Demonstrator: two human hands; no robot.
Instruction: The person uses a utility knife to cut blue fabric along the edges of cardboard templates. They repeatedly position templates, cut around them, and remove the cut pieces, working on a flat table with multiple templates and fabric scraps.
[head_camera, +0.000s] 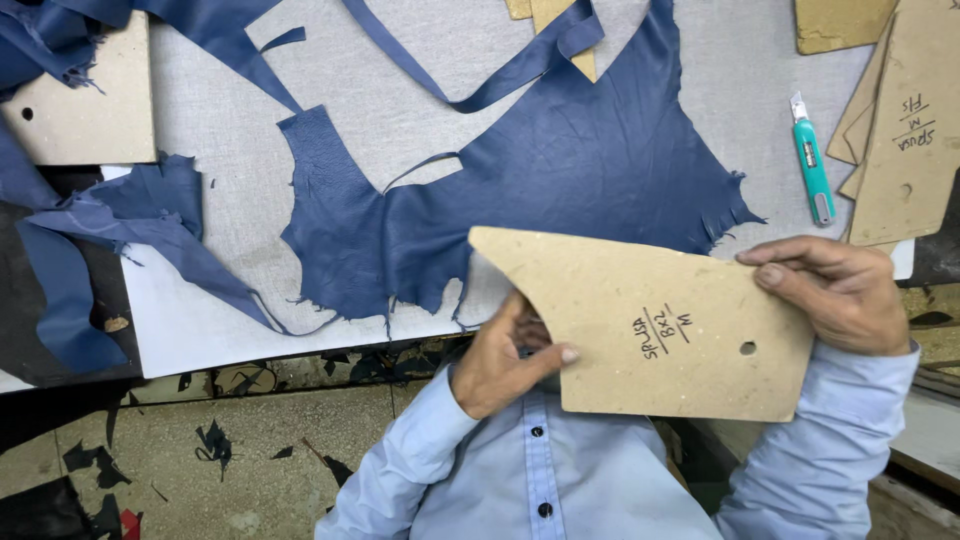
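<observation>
So the tan fibreboard pattern template (650, 330) was a flat, stiff sheet with a pointed corner at its upper left, a curved notch cut into its left edge, and a straight bottom edge. It had a small round hole punched near its right side and some handwritten marks near the middle. It was held up off the table, roughly level and facing the camera, pinched at both ends. Its top edge overlapped the lower rim of the blue leather hide (560, 170) behind it.
</observation>
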